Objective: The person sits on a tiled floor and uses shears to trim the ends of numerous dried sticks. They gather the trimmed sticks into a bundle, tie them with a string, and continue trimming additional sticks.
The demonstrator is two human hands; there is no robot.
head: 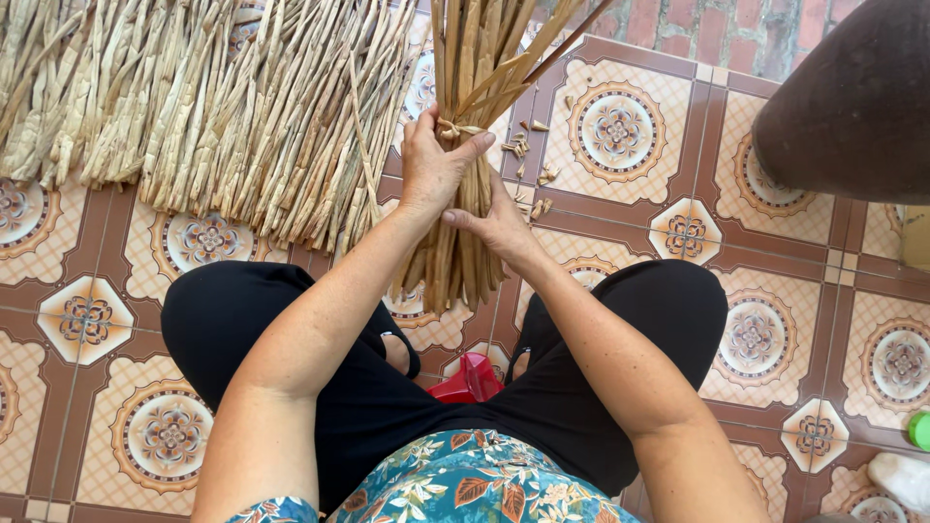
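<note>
Patterned floor tiles (620,131) underlie one reed bundle (465,242), gripped by left hand (433,165) and right hand (499,225).

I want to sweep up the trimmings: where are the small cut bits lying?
In the head view the cut bits lie scattered on the tiled floor, just right of the tied bundle gripped by the left hand and right hand.
</note>
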